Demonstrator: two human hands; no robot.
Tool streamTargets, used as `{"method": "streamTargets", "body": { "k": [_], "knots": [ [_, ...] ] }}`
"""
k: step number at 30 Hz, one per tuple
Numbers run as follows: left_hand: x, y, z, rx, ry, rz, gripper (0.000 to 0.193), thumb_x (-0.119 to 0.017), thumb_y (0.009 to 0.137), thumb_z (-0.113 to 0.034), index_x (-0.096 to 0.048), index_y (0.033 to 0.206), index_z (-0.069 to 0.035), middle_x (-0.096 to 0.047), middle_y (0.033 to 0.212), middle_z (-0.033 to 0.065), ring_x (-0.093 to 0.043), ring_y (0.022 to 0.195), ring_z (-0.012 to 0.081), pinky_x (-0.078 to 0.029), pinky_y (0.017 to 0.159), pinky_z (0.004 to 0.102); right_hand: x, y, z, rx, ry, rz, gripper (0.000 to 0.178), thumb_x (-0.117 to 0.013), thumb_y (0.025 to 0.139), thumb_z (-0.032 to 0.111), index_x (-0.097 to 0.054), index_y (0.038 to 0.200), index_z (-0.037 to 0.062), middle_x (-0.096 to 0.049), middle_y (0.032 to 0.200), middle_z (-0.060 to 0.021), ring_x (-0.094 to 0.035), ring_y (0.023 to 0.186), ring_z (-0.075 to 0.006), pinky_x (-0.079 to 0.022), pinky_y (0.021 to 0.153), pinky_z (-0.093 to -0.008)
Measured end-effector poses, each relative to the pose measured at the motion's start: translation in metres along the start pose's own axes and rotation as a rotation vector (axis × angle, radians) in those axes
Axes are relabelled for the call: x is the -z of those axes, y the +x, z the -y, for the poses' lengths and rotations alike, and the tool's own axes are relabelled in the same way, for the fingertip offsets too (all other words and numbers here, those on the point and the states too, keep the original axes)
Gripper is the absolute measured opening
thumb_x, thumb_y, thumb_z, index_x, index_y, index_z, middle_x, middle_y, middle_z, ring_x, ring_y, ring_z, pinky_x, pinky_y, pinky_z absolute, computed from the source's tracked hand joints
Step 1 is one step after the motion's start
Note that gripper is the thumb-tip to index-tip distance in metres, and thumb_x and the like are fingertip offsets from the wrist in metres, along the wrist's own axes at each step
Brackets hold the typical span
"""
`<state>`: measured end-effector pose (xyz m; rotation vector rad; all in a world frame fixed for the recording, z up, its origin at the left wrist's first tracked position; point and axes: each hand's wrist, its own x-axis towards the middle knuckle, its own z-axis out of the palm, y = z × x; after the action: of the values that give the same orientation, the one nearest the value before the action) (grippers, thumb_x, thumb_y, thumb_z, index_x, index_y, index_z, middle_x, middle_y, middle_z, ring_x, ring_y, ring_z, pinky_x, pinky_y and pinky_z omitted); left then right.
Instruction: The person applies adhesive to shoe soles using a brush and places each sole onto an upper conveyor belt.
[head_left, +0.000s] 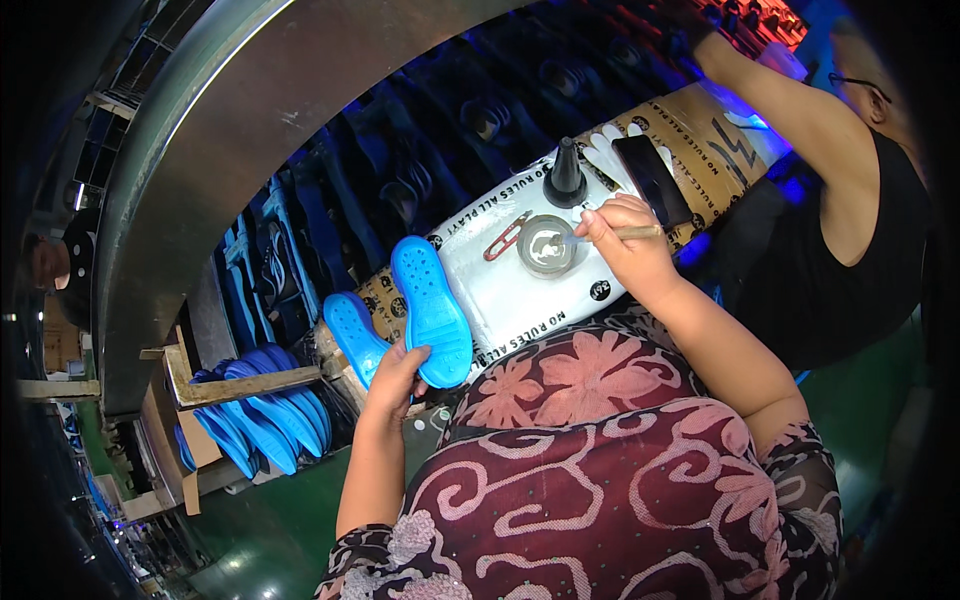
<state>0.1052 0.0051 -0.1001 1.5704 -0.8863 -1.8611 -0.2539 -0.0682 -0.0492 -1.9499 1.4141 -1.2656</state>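
Note:
My left hand (397,374) grips a bright blue shoe sole (434,305) by its lower end, thumb on top and the fingers mostly hidden beneath. A second blue sole (352,333) lies just left of it. In my right hand (632,250) is a slim brush (640,232), pinched near its bristle end. Its tip reaches over a round glass jar (546,268) with some whitish liquid inside. The jar stands on a white plastic-wrapped board (490,305). Beside it lie red-handled snips (507,238).
A black cone-shaped bottle (566,180), a white glove (602,150) and a dark phone (652,180) crowd the board's far side. Many shoes line the dark conveyor beyond. Blue soles (270,430) fill a wooden rack at left. A curved metal housing (200,110) arches overhead; a co-worker (850,190) reaches in at right.

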Motion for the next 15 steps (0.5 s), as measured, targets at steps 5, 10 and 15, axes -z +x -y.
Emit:
{"method": "streamTargets", "body": {
  "k": [5, 10, 15],
  "knots": [
    [-0.043, -0.031, -0.032, -0.113, -0.475, -0.172, 0.033, -0.053, 0.087, -0.012, -0.047, 0.117, -0.002, -0.062, 0.091, 0.0103, -0.060, 0.064, 0.0137, -0.044, 0.044, 0.0218, -0.009, -0.006, -0.013, 0.104, -0.176, 0.069, 0.022, -0.063, 0.084, 0.020, -0.065, 0.066, 0.0058, -0.062, 0.064, -0.0073, -0.056, 0.062, -0.0265, -0.041, 0.067, -0.0369],
    [-0.067, -0.046, -0.039, -0.417, -0.219, -0.213, 0.044, -0.057, 0.086, -0.007, -0.038, 0.124, 0.000, -0.058, 0.107, 0.0145, -0.063, 0.081, 0.0199, -0.054, 0.059, 0.0291, 0.001, -0.009, 0.000, -0.189, 0.235, -0.092, 0.028, -0.058, 0.091, 0.021, -0.067, 0.073, 0.0020, -0.064, 0.069, -0.0093, -0.059, 0.066, -0.0184, -0.045, 0.064, -0.0306],
    [-0.089, -0.028, -0.050, -0.694, 0.084, -0.319, 0.038, -0.056, 0.087, -0.007, -0.038, 0.119, 0.002, -0.059, 0.101, 0.0145, -0.062, 0.075, 0.0186, -0.054, 0.062, 0.0303, 0.023, -0.016, 0.036, -0.387, 0.515, -0.098, 0.038, -0.052, 0.095, 0.030, -0.066, 0.076, 0.0006, -0.062, 0.072, -0.0048, -0.053, 0.069, -0.0113, -0.043, 0.067, -0.0255]
  ]
}}
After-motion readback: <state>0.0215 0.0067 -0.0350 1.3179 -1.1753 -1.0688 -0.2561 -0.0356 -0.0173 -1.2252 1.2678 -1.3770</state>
